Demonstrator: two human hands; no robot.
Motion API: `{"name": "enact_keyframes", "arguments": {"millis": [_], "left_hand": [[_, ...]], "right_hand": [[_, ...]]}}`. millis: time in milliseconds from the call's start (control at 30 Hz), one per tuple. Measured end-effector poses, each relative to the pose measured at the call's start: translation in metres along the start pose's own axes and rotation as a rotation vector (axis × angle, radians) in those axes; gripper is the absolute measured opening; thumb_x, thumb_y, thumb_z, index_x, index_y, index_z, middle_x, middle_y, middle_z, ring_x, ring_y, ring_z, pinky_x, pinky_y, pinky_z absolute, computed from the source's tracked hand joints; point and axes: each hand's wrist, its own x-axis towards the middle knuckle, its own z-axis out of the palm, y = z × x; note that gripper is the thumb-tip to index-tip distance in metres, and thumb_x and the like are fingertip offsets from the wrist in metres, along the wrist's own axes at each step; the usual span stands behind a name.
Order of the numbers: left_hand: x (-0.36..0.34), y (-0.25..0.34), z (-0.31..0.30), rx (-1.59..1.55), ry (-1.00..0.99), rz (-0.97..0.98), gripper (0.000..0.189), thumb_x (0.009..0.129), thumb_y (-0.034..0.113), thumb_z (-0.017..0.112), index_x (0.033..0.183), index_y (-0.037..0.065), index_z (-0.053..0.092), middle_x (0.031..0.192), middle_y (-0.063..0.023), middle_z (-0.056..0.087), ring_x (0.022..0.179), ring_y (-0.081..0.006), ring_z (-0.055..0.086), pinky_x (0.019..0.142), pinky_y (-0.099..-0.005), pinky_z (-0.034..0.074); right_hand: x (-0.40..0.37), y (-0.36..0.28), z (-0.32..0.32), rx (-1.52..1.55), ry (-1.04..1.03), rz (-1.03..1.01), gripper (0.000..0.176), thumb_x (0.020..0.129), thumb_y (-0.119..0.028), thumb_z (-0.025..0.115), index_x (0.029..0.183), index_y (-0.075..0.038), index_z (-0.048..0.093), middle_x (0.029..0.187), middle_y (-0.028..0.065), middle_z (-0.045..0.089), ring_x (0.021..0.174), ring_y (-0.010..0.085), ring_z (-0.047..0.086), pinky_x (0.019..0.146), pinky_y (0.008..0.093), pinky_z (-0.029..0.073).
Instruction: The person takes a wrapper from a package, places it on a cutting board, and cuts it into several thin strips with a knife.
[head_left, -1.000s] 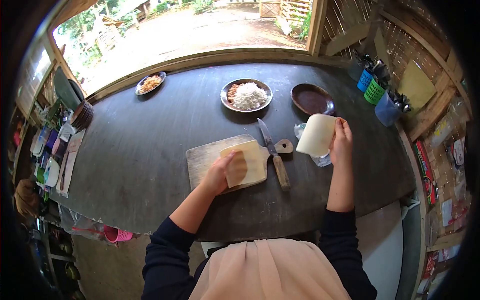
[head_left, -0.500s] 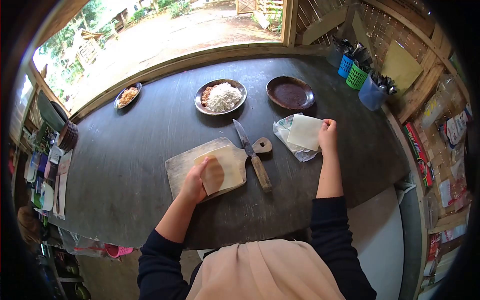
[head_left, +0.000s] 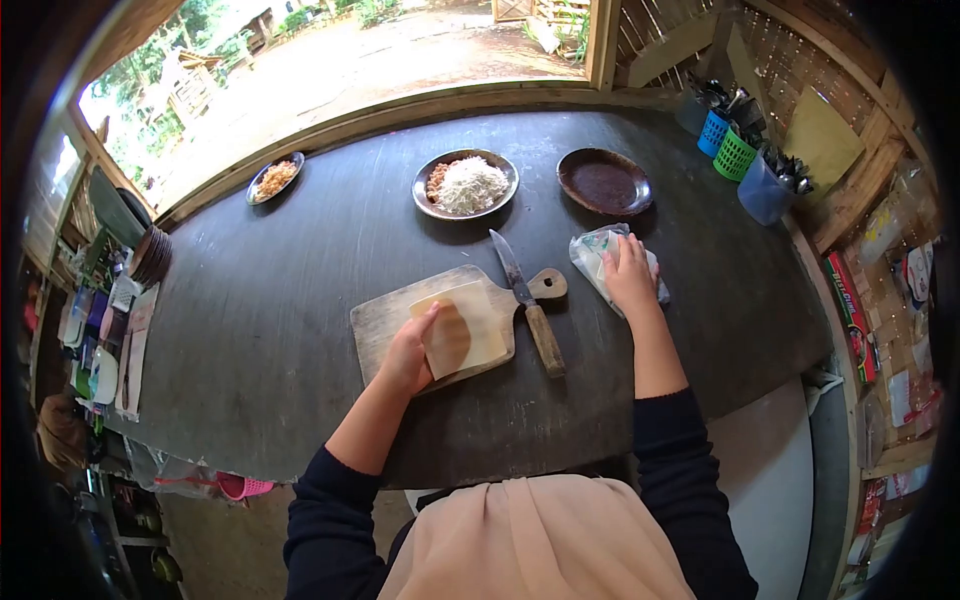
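Observation:
My left hand (head_left: pixel 406 354) grips the edge of a thin, pale square spring roll wrapper (head_left: pixel 478 335), thumb on top. The wrapper is over a wooden cutting board (head_left: pixel 384 318), and the hand's shadow falls across it. A knife (head_left: pixel 543 338) with a wooden handle lies across the board's neck, blade pointing away from me. Farther right, my right hand (head_left: pixel 630 276) rests palm down with fingers stretched over a plastic packet (head_left: pixel 592 250) of pale wrappers. The hand covers much of the packet.
Beyond the board stand a plate (head_left: pixel 508 203) of white shreds and brown pieces, and a dark brown plate (head_left: pixel 605 182). A small plate (head_left: pixel 275 180) of orange-brown food is at far left. Cutlery holders (head_left: pixel 768 190) line the right back edge; stacked brown plates (head_left: pixel 150 256) stand left.
My right hand has gone from pinching a raised wrapper by its edge to lying over the packet. My left hand keeps its wrapper at the board. The whole view has shifted slightly.

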Motion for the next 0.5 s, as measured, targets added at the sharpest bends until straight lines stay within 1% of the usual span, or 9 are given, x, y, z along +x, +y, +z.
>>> {"name": "enact_keyframes", "arguments": {"millis": [133, 200, 233, 300, 333, 367, 400, 467, 500], "left_hand": [[0.008, -0.006, -0.009, 0.038, 0.017, -0.016, 0.033, 0.098, 0.027, 0.051, 0.12, 0.003, 0.055, 0.112, -0.0119, 0.064, 0.102, -0.0252, 0.064, 0.09, -0.0399, 0.052], [0.006, -0.004, -0.007, 0.039, 0.025, 0.0, 0.034, 0.099, 0.028, 0.051, 0.121, 0.003, 0.055, 0.113, -0.0131, 0.063, 0.101, -0.0258, 0.064, 0.088, -0.0388, 0.053], [0.0, 0.001, 0.002, 0.091, 0.035, 0.013, 0.033, 0.099, 0.028, 0.052, 0.119, 0.002, 0.056, 0.111, -0.0122, 0.064, 0.098, -0.0241, 0.065, 0.086, -0.0373, 0.053], [-0.001, 0.008, 0.001, 0.132, 0.057, 0.037, 0.033, 0.099, 0.028, 0.052, 0.117, 0.001, 0.057, 0.109, -0.0113, 0.065, 0.096, -0.0224, 0.066, 0.084, -0.0358, 0.054], [0.003, 0.01, -0.006, 0.259, 0.009, 0.109, 0.03, 0.097, 0.025, 0.055, 0.115, 0.001, 0.059, 0.103, -0.0087, 0.066, 0.091, -0.0171, 0.065, 0.08, -0.0319, 0.053], [0.008, 0.012, -0.013, 0.387, -0.035, 0.18, 0.028, 0.096, 0.022, 0.058, 0.113, 0.001, 0.062, 0.097, -0.0061, 0.067, 0.085, -0.0118, 0.063, 0.076, -0.0281, 0.052], [0.012, 0.016, -0.021, 0.38, -0.019, 0.19, 0.028, 0.096, 0.022, 0.058, 0.113, 0.001, 0.062, 0.097, -0.0061, 0.067, 0.085, -0.0118, 0.063, 0.076, -0.0281, 0.052], [0.017, 0.026, -0.036, 0.819, 0.005, 0.405, 0.023, 0.094, 0.013, 0.058, 0.11, -0.002, 0.063, 0.089, -0.0042, 0.067, 0.081, -0.0085, 0.061, 0.071, -0.0263, 0.05], [0.016, 0.032, -0.038, 0.861, 0.054, 0.373, 0.024, 0.091, 0.009, 0.06, 0.111, -0.004, 0.062, 0.085, -0.0053, 0.067, 0.078, -0.0096, 0.06, 0.07, -0.0268, 0.05]], "right_hand": [[-0.001, -0.003, 0.001, -0.045, -0.025, -0.016, 0.058, 0.095, -0.041, 0.05, 0.142, -0.009, 0.041, 0.155, 0.0165, 0.029, 0.144, 0.0309, 0.025, 0.113, 0.0599, 0.018], [-0.005, -0.006, -0.004, -0.043, -0.002, -0.024, 0.062, 0.093, -0.043, 0.052, 0.144, -0.009, 0.04, 0.156, 0.0169, 0.027, 0.144, 0.0314, 0.025, 0.113, 0.0598, 0.019], [-0.007, -0.01, -0.006, -0.012, 0.052, -0.062, 0.058, 0.092, -0.041, 0.055, 0.139, -0.008, 0.046, 0.154, 0.0165, 0.03, 0.143, 0.032, 0.027, 0.112, 0.06, 0.02], [-0.016, -0.025, -0.014, 0.047, 0.067, -0.11, 0.055, 0.091, -0.039, 0.057, 0.135, -0.007, 0.05, 0.151, 0.0168, 0.034, 0.141, 0.0327, 0.031, 0.111, 0.0608, 0.021], [-0.02, -0.032, -0.017, 0.103, 0.085, -0.141, 0.052, 0.09, -0.037, 0.059, 0.131, -0.006, 0.054, 0.149, 0.0171, 0.038, 0.139, 0.0334, 0.034, 0.11, 0.0617, 0.022], [-0.014, -0.023, -0.001, 0.171, 0.209, -0.324, 0.044, 0.088, -0.03, 0.064, 0.123, -0.004, 0.059, 0.137, 0.0193, 0.048, 0.129, 0.0343, 0.046, 0.107, 0.055, 0.031], [-0.019, -0.03, 0.0, 0.176, 0.2, -0.342, 0.044, 0.088, -0.03, 0.064, 0.123, -0.004, 0.059, 0.137, 0.0193, 0.048, 0.129, 0.0343, 0.046, 0.107, 0.055, 0.031], [-0.035, -0.048, -0.003, 0.312, 0.117, -0.432, 0.041, 0.087, -0.026, 0.066, 0.12, -0.002, 0.06, 0.125, 0.0217, 0.054, 0.12, 0.0352, 0.051, 0.1, 0.0447, 0.04], [-0.046, -0.06, -0.009, 0.346, 0.021, -0.411, 0.041, 0.086, -0.025, 0.068, 0.118, 0.0, 0.06, 0.118, 0.0229, 0.055, 0.112, 0.0353, 0.056, 0.094, 0.0375, 0.046]]}}
